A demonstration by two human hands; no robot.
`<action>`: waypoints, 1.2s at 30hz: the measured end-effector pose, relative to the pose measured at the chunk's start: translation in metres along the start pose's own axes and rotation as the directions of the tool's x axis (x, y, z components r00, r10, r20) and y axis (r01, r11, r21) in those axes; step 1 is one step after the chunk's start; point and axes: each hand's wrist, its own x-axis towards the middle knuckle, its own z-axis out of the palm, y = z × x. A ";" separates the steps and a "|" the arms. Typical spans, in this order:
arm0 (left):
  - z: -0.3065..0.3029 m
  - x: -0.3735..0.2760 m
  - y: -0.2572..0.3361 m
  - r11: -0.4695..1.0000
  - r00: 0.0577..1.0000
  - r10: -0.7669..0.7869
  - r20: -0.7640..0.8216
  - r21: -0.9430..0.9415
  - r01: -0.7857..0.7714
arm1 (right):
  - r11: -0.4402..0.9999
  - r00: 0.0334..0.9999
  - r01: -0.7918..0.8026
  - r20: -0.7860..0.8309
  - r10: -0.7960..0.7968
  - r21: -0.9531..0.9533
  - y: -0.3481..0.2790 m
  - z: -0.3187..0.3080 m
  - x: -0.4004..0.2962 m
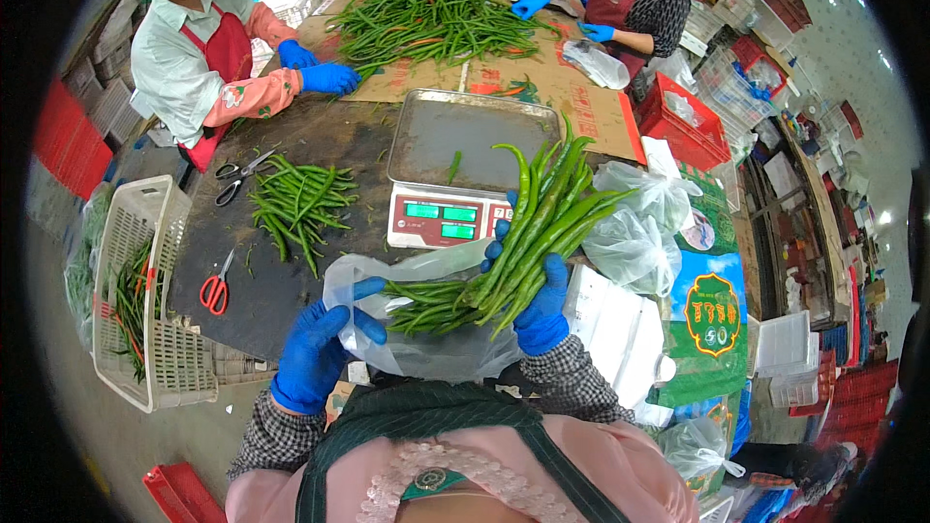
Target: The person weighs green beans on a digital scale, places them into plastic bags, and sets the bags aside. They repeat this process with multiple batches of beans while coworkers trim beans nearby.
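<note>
My left hand point(320, 349), in a blue glove, pinches the mouth of a clear plastic bag point(450, 359). Inside the bag lies a bundle of green chili peppers point(429, 305). A second bunch of long green chilies point(545, 225) is gripped in my right hand point(541, 305), also gloved, above the bag's right side. The stems of this bunch fan up and to the right. Just beyond the bag stands a digital scale point(447, 214) with a lit display. Its steel tray point(472, 138) bears one short piece of green chili point(455, 167).
Left of the scale are a small chili pile point(301, 196), black-handled scissors point(240, 178) and red-handled scissors point(216, 292). A white plastic crate point(163, 349) stands at the left. Tied bags point(639, 247) sit at right. Two gloved co-workers flank a large chili heap point(436, 18) on cardboard.
</note>
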 end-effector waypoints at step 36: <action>0.062 0.156 -0.031 0.732 0.920 0.381 0.089 0.578 -0.359 | 0.987 0.974 -0.162 -0.160 0.157 -0.015 0.027 -0.027 -0.008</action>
